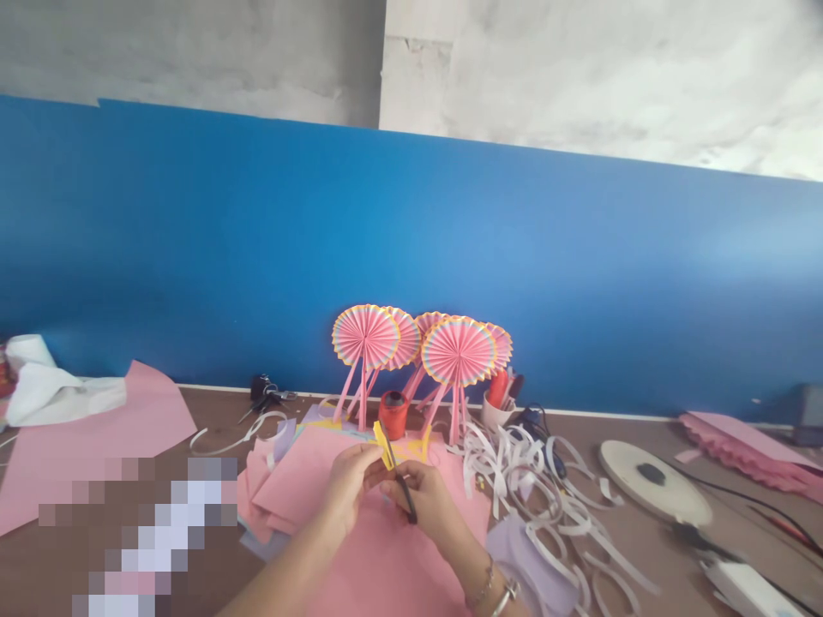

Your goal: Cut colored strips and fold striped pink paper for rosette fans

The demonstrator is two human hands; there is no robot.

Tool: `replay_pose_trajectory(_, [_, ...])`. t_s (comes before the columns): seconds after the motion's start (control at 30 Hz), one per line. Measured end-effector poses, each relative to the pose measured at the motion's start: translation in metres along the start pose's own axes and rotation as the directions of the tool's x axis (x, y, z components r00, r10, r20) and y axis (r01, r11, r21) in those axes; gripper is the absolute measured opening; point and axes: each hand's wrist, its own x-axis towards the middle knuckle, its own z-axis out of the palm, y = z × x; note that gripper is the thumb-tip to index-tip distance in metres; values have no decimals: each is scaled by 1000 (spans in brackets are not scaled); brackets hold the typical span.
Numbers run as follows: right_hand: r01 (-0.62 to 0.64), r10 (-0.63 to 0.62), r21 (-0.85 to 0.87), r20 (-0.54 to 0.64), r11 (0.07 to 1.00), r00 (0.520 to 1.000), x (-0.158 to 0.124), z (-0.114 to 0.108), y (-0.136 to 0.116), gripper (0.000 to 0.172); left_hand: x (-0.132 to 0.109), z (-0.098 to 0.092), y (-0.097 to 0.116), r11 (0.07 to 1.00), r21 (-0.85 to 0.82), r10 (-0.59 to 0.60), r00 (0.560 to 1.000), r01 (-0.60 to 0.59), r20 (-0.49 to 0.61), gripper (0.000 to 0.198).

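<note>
My left hand (345,486) pinches a small yellow paper strip (384,446) above a stack of pink paper sheets (309,488). My right hand (428,501) is closed around black-handled scissors (399,480), whose blades reach up to the yellow strip. Both hands meet over the middle of the brown table (212,428). Behind them stand several round pink pleated paper fans (365,338) on pink sticks, leaning against the blue wall (193,240).
A red tape spool (393,414) sits beneath the fans. Curled white paper strips (533,488) litter the table at the right. A white round disc (652,480), cables and folded pink paper (752,446) lie far right. A large pink sheet (83,437) and white cloth (45,386) lie left.
</note>
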Motion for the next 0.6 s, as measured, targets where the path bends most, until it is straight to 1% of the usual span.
replay_pose_trajectory(0.1, [-46,44,-51,-32,998,999,0,-5,-4,43,5,-7,2,996,87,16,999,-12,-36,23])
replay_pose_trajectory(0.13, [-64,58,-111,-55,992,997,0,-9,-6,41,7,-11,4,991,134,21,999,-15,-46,23])
replay_pose_trajectory(0.2, [-100,70,-301,-110,948,991,-1,-23,-10,35,12,-18,9,967,253,39,998,-24,-57,21])
replay_pose_trajectory(0.27, [-104,33,-548,-138,830,990,-4,-42,-14,28,16,-27,15,921,387,68,996,-43,-50,16])
replay_pose_trajectory(0.3, [-111,3,-657,-164,745,986,-5,-52,-15,27,18,-31,18,890,453,85,996,-57,-41,16])
replay_pose_trajectory(0.33, [-116,-14,-748,-165,653,986,-6,-62,-15,26,20,-35,22,855,514,103,994,-73,-31,17])
replay_pose_trajectory(0.4, [-149,7,-858,-167,492,986,-10,-80,-15,23,25,-42,28,776,623,141,990,-99,-18,21])
replay_pose_trajectory(0.5, [-190,25,-888,-198,418,980,-14,-98,-12,18,31,-53,36,665,737,189,982,-118,-14,27])
replay_pose_trajectory(0.6, [-210,40,-902,-210,377,977,-15,-105,-9,15,34,-63,41,601,789,225,974,-123,-20,33])
